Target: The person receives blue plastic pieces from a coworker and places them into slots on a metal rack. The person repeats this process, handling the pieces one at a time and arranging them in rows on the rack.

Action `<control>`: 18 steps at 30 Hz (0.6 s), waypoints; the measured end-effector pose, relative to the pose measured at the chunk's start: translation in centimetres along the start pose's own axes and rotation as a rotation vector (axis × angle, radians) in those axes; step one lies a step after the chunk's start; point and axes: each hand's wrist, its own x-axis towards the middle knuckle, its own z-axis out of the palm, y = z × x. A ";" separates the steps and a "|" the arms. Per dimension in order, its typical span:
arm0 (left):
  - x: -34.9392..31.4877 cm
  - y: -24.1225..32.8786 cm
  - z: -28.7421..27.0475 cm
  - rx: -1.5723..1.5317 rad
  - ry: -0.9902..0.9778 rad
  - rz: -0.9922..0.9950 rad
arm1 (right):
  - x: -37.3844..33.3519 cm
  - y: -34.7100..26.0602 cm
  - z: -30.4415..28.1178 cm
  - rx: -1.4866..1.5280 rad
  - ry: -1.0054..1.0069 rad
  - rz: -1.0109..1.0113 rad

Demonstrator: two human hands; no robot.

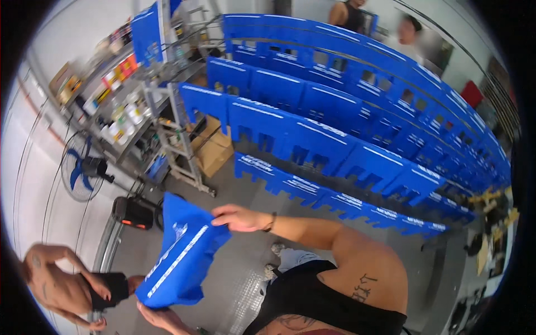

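A floppy blue sheet (187, 251) with white print along it stretches between my two hands. My right hand (240, 218) pinches its upper right corner, thumb and fingers pressed together. At the lower left end, my left hand (159, 317) grips the sheet's bottom edge, its fingers partly hidden beneath it. The sheet is held up in the air and sags a little, with a wavy right edge. Several rows of similar blue sheets (290, 131) with notched lower edges hang on lines beyond my right arm.
At the left stands a shirtless person (70, 273). A fan (84, 167) and a black box (135, 212) are near the wall. Past them are a metal ladder (181, 142), a cardboard box (212, 148) and shelves (131, 148) with bottles. More people (352, 17) stand behind the rows.
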 end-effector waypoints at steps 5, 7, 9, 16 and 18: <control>0.4 -4.3 16.8 -0.169 -0.402 -0.214 | -14.4 -8.6 -2.8 -0.111 0.446 -0.394; -1.5 -5.4 26.0 -0.216 -0.470 -0.371 | -20.8 -11.5 -4.4 -0.033 0.446 -0.517; -4.1 -7.0 34.6 -0.216 -0.628 -0.430 | -26.5 -14.4 -6.3 -0.039 0.638 -0.610; -15.8 -19.2 62.0 -0.371 -1.088 -0.656 | -44.8 -26.3 -15.9 -0.156 0.997 -0.848; -20.8 -21.2 69.9 -0.385 -1.176 -0.678 | -49.6 -30.7 -17.7 -0.149 1.124 -0.888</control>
